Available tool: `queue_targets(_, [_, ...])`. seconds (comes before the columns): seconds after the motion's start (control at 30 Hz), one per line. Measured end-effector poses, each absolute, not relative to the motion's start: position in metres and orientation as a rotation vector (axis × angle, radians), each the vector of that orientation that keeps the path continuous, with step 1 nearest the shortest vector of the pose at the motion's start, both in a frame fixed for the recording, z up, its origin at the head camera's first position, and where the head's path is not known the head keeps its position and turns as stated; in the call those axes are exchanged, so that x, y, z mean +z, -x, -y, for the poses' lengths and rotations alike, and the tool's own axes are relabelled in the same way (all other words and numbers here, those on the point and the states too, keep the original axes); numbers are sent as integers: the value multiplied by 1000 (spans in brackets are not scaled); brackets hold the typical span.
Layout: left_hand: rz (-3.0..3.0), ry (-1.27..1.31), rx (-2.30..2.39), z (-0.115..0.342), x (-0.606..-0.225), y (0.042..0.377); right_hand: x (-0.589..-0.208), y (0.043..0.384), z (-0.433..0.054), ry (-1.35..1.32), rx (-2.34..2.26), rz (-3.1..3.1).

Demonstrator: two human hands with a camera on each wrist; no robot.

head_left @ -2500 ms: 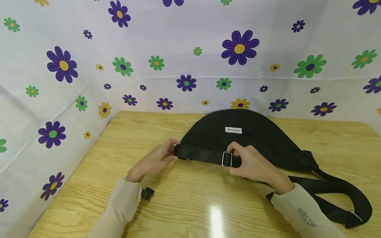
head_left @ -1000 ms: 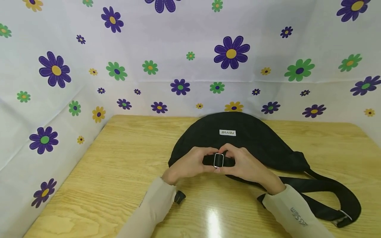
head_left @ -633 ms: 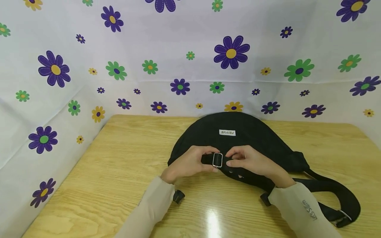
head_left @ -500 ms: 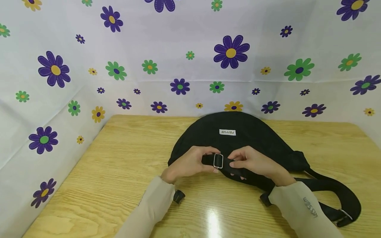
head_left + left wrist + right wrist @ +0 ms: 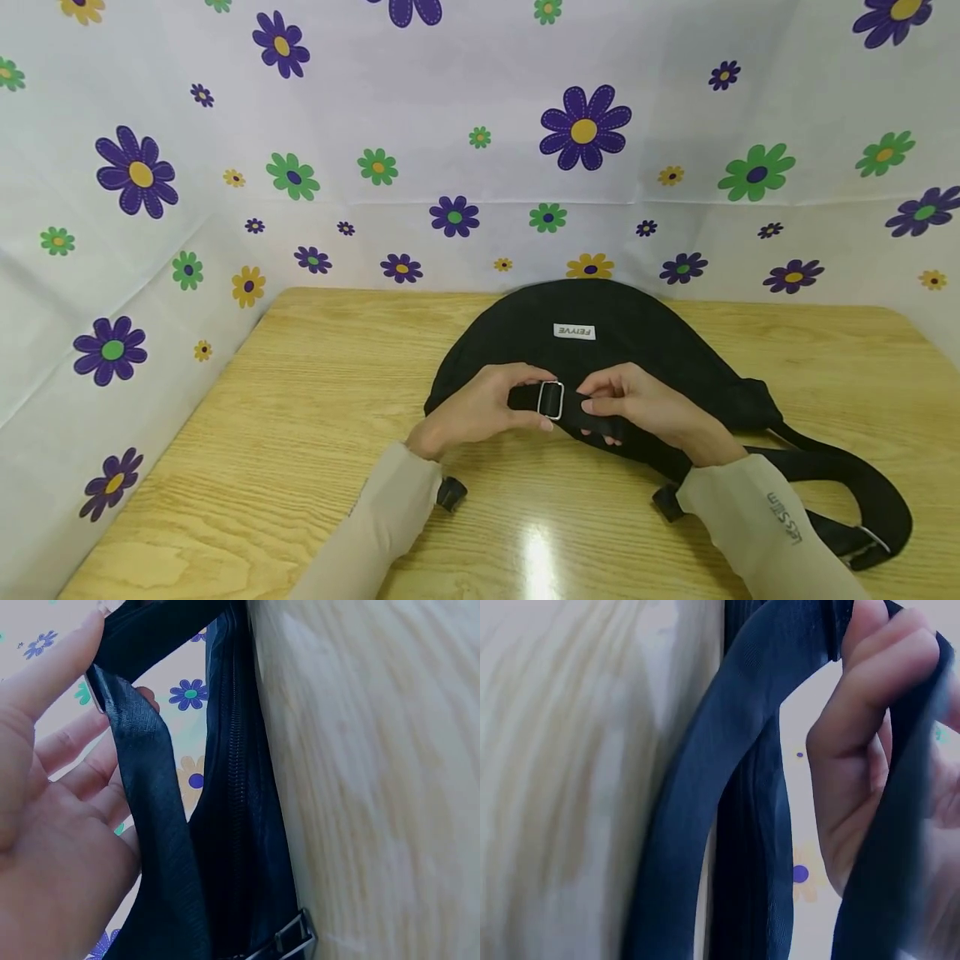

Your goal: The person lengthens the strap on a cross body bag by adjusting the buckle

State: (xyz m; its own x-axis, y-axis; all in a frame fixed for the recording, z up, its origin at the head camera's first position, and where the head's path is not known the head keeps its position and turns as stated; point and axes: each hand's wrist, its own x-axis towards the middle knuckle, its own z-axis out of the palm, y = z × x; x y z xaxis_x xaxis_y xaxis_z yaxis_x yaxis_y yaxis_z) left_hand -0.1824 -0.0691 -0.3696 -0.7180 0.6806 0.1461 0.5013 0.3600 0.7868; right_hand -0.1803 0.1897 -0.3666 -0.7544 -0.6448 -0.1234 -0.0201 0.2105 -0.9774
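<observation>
Inverted "FEIYVE" label (image 5: 574,332) on black bag (image 5: 637,342)

Noted: wood-grain table (image 5: 337,358), pale, with rounded far corners and bright glare on the near part. Carries directly a black crescent-shaped waist bag (image 5: 600,343) near the far edge and, at right, looped black webbing strap (image 5: 885,500).

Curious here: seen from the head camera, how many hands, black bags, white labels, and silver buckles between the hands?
Hands: 2 (left hand, right hand)
Black bag: 1
White label: 1
Silver buckle between the hands: 1
Total: 5
</observation>
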Motion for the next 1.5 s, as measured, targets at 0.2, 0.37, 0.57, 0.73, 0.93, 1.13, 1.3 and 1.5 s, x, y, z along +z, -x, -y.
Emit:
queue_targets(0.2, [-2419, -1077, 1272, 70, -369, 183, -368, 181, -193, 656, -1542, -1937])
queue_targets(0.37, [-2420, -1059, 1295, 71, -369, 184, -370, 182, -192, 685, -1581, -1935])
queue_targets(0.57, [-2403, -1052, 1363, 69, -369, 183, -370, 180, -187, 681, -1637, -1938])
queue_targets(0.73, [-2344, -1127, 1414, 63, -372, 182, -369, 177, -179, 718, -1679, -1920])
queue_targets(0.93, [-2369, -1173, 1392, 62, -373, 182, -369, 177, -177, 690, -1706, -1887])
queue_targets(1.13, [-2367, -1074, 1420, 67, -368, 181, -370, 182, -189, 722, -1641, -1841])
queue_targets(1.3, [-2413, -1001, 1432, 72, -364, 182, -374, 186, -200, 764, -1597, -1815])
queue_targets(1.5, [-2396, -990, 1450, 72, -362, 182, -375, 186, -198, 847, -1602, -1836])
